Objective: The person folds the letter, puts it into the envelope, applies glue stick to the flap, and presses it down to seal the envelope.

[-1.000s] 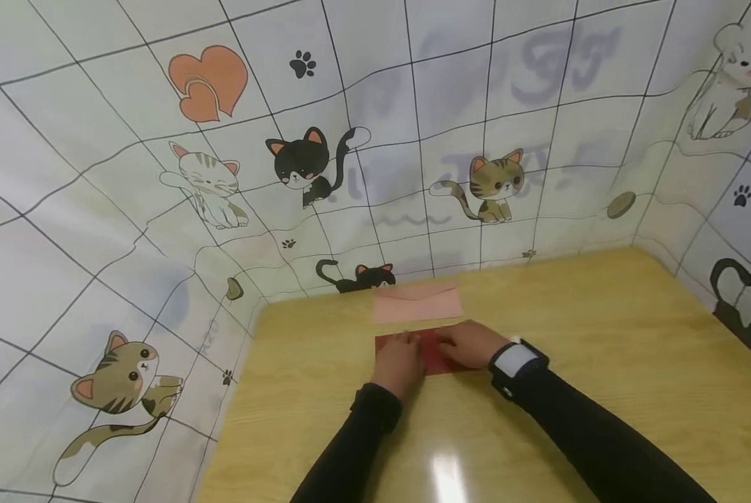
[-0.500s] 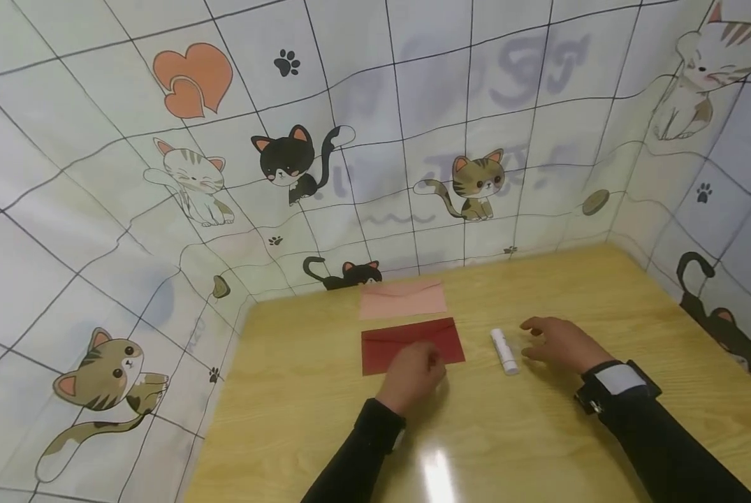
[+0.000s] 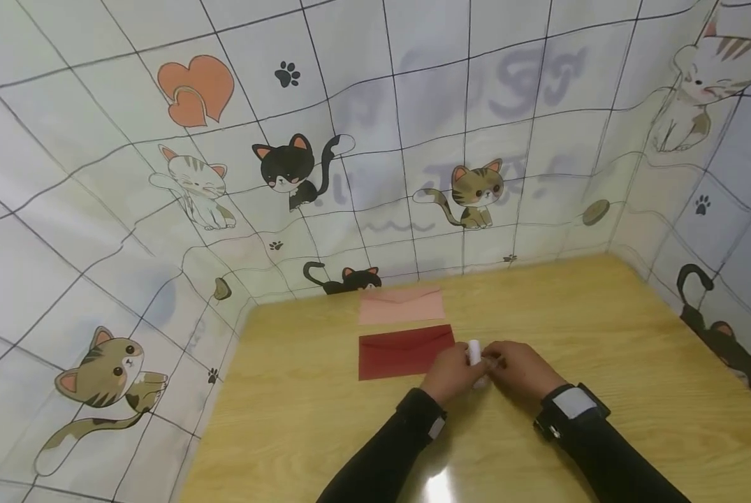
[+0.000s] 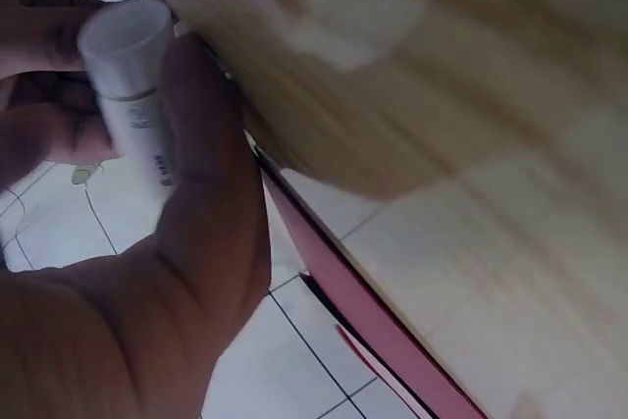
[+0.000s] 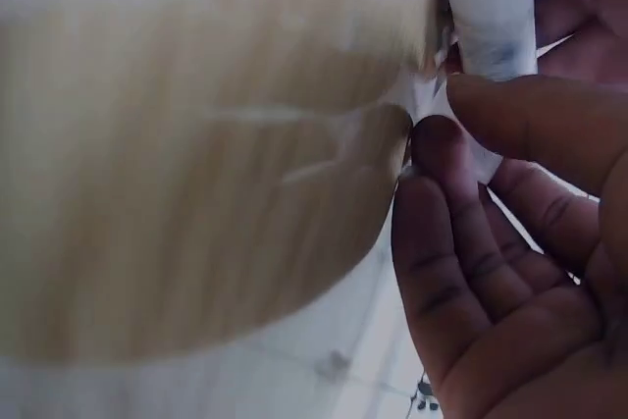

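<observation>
My left hand (image 3: 450,370) grips a white glue stick (image 3: 474,351) upright, just right of the red envelope (image 3: 403,355). Small print shows on the tube in the left wrist view, its round end toward the camera. The right hand (image 3: 526,367) meets the stick from the right, thumb and forefinger pinched together at its side. A thin pale piece (image 5: 426,93) shows by those fingertips in the right wrist view; whether it belongs to the stick I cannot tell. Fingers hide much of the tube.
A pink envelope (image 3: 402,307) lies behind the red one, close to the wall. The wooden table (image 3: 287,405) meets cat-printed wall sheets (image 3: 381,140) at its back and sides.
The left hand has come off the red envelope and taken up the glue stick from the table. The right hand, earlier pressing the envelope, went out right and came back to the stick.
</observation>
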`<state>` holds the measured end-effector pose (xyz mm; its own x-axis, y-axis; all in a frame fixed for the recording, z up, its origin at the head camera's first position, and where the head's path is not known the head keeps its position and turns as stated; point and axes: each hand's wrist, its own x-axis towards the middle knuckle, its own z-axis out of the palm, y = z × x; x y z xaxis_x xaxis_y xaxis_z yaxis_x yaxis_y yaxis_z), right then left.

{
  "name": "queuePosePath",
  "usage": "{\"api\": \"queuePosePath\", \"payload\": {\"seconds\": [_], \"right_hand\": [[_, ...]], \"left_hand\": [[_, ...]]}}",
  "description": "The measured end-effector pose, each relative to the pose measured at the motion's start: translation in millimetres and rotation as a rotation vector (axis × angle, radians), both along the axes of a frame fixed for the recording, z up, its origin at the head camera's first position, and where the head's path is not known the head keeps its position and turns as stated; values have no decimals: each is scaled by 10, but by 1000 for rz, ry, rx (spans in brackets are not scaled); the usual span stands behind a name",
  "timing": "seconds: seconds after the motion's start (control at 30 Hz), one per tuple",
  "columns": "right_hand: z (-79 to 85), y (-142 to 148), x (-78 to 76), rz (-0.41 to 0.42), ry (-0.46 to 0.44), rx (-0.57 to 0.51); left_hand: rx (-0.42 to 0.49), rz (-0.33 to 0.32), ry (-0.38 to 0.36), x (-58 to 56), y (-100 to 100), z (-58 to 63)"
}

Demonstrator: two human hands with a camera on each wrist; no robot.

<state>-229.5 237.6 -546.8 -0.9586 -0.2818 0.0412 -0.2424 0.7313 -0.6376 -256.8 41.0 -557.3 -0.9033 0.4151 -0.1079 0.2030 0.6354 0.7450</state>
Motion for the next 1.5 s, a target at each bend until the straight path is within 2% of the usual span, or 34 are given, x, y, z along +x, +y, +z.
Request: {"api": "queuePosePath", "payload": {"seconds": [0.03, 0.07, 0.17, 0.27, 0.37, 0.43, 0.5, 0.6, 0.73, 0.87, 0.97, 1.17, 1.27, 1.4, 1.5], "right_hand": [[0, -32, 12, 8, 6, -12], [12, -59, 25, 14, 6, -25], [90, -95, 52, 29, 12, -42], [223, -103, 95, -4, -26, -86], [369, -107, 142, -51, -30, -148], [452, -140, 167, -58, 11, -179], [525, -208, 193, -41, 63, -196], [634, -343, 207, 2, 142, -178], [723, -519, 235, 27, 159, -157], [761, -608, 269, 16, 183, -151], [764, -628, 283, 45, 301, -122], [758, -657, 267, 210, 621, -42], [711, -698, 244, 262, 722, -4], [604, -750, 210, 275, 821, 50], [543, -765, 188, 263, 879, 82]], "left_hand": [[-13, -7, 35, -36, -16, -80], [-11, -14, 46, -46, -43, -91], [22, -30, 35, -20, -180, -52], [153, -28, -109, 147, -420, 220], [282, -48, -179, 269, -657, 288], [373, -70, -215, 337, -787, 328], [420, -90, -216, 390, -887, 376], [397, -96, -129, 401, -977, 463], [292, -55, 13, 392, -1061, 536], [272, -37, 29, 384, -1119, 531], [276, -49, 30, 370, -1137, 523], [257, -42, 66, 359, -1128, 556], [203, -37, 148, 388, -1093, 573], [111, -28, 277, 425, -1054, 594], [96, -15, 315, 445, -1037, 588]]}}
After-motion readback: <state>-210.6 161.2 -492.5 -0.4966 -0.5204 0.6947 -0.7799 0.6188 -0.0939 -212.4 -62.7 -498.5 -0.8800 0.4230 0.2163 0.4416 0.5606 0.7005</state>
